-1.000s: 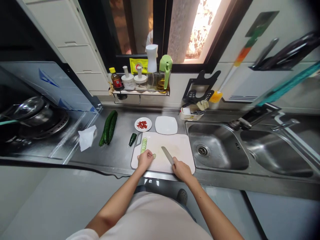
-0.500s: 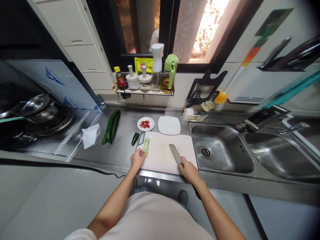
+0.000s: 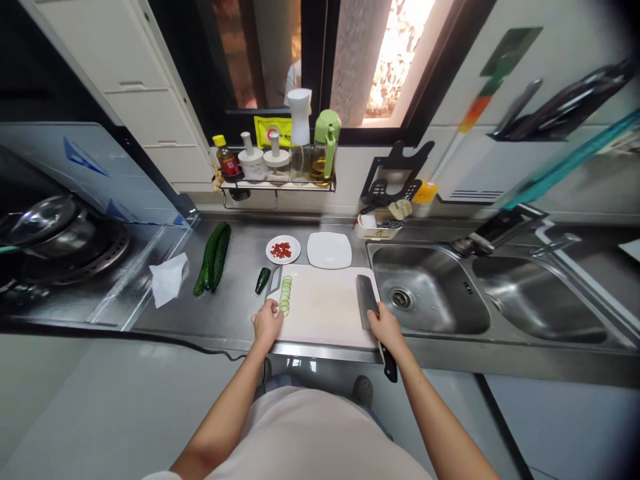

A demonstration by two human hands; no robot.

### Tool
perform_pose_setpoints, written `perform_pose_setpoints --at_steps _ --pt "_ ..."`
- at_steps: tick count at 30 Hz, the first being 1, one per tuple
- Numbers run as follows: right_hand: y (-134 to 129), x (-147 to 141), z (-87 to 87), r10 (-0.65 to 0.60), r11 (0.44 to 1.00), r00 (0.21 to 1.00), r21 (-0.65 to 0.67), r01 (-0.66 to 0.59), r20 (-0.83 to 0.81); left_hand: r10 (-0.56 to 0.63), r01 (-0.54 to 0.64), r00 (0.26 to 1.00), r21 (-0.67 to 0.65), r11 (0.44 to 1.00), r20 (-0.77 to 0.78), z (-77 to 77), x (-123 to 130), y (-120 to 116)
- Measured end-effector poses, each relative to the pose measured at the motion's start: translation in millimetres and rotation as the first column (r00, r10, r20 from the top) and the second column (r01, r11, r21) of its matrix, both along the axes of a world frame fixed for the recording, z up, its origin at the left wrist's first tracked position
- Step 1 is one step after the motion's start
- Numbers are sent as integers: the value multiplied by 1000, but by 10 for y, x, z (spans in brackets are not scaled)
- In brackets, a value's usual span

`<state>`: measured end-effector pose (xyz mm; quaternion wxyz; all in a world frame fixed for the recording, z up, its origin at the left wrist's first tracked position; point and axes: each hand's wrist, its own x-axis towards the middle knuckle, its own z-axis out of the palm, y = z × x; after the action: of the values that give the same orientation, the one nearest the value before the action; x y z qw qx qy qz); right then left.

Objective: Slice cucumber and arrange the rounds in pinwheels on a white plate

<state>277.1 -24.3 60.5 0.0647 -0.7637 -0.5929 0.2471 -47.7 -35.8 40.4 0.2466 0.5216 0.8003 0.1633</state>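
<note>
A white cutting board point(image 3: 325, 327) lies on the steel counter, with a row of overlapping cucumber slices point(image 3: 285, 293) along its left side. My left hand point(image 3: 267, 323) is at the board's left edge, by the near end of the row. Its fingers are slightly bent and a little apart, and I see nothing held in them. My right hand point(image 3: 387, 327) grips a kitchen knife point(image 3: 366, 297) with a broad blade and black handle. The blade lies over the board's right edge, pointing away from me. A dark green cucumber end piece point(image 3: 263, 280) sits left of the board.
Behind the board are a plate of chopped red pieces point(image 3: 281, 251) and a white square plate point(image 3: 329, 251). Whole cucumbers point(image 3: 213, 260) and a paper towel point(image 3: 169, 280) lie leftward. A sink point(image 3: 430, 313) adjoins at right; a condiment rack point(image 3: 280, 185) hangs above.
My right hand has moved the knife rightward, from over the board to its right edge, and the blade has turned. My left hand has eased back from the nearest slice. The view has shifted slightly.
</note>
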Motion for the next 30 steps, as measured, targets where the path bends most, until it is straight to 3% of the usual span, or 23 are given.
perform_pose_setpoints --at_steps 5,9,16,30 --pt "63 47 -144 -103 992 973 -91 85 -207 10 -10 1000 61 998 0 -19 16 -21" --pt "94 62 -202 -150 986 956 -105 127 -250 -8 6 1000 129 992 14 -45 69 -32" --pt "131 144 -195 -36 999 988 18 34 151 -48 34 996 166 985 78 -9 260 -51" --pt "114 -78 71 8 997 930 -77 22 369 -86 64 983 138 988 164 -30 525 171"
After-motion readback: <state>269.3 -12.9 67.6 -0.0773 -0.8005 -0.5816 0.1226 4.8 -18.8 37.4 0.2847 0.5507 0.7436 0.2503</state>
